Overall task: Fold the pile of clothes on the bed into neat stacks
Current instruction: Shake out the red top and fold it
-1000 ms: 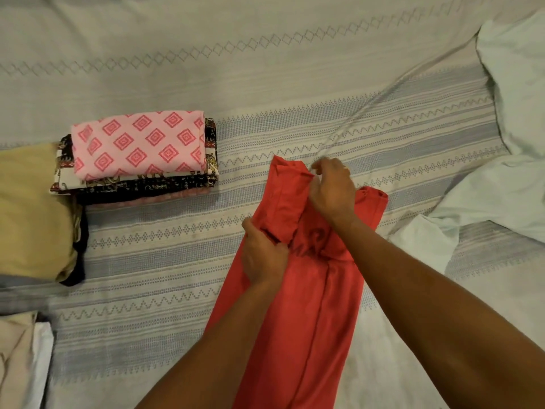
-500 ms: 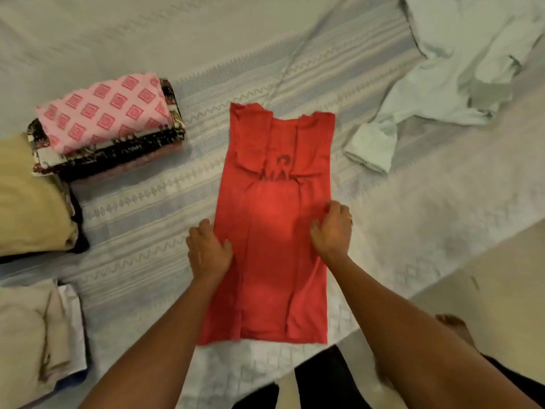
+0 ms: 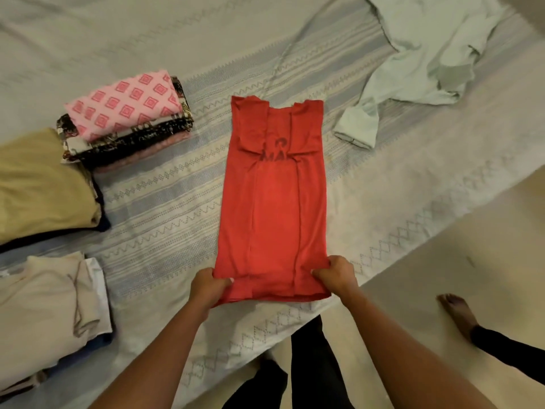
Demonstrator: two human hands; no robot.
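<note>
While the left hand (image 3: 208, 287) pinches the near left corner of the hem and the right hand (image 3: 336, 276) pinches the near right corner, each with its thumb on top and its fingers closed on cloth, I read this as the cross-fold step for the red T-shirt (image 3: 274, 202). It lies as a long narrow strip on the striped bedspread (image 3: 177, 208), sides already turned in lengthwise, hem at the near edge of the bed and collar pointing away from me. The next move, as I judge it, calls for lifting both corners together and carrying the hem up toward the collar, level, so the tucked side panels do not slide open. Off to the left sit the finished stacks: a cream pile (image 3: 44, 305) nearest, a tan folded garment (image 3: 38, 184) beyond it, then a stack topped by a pink diamond-print piece (image 3: 124, 113). Farthest, at the right, a pale green long-sleeved shirt (image 3: 427, 54) lies spread and not yet folded.
</note>
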